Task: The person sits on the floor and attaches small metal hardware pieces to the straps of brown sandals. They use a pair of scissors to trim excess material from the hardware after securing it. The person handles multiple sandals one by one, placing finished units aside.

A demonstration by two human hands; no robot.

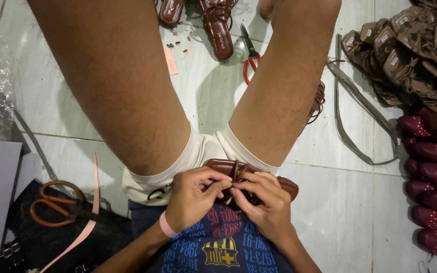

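Mid-job, by the look of it: dark brown strappy leather sandal resting in the lap, left hand and right hand both pinching narrow at its straps near a small buckle. Two finished-looking brown sandals up top on the pale tiled floor, heaped brown pile right, too tangled to count. Two scissors: red-handled pair, orange-handled pair.

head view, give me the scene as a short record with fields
left hand: left hand pinching the straps of the brown sandal
right hand: right hand gripping the same straps, fingers meeting the left ones
sandal: lies across the lap
floor left: orange-handled scissors
floor top: red-handled cutters
floor right: pile of brown sandals
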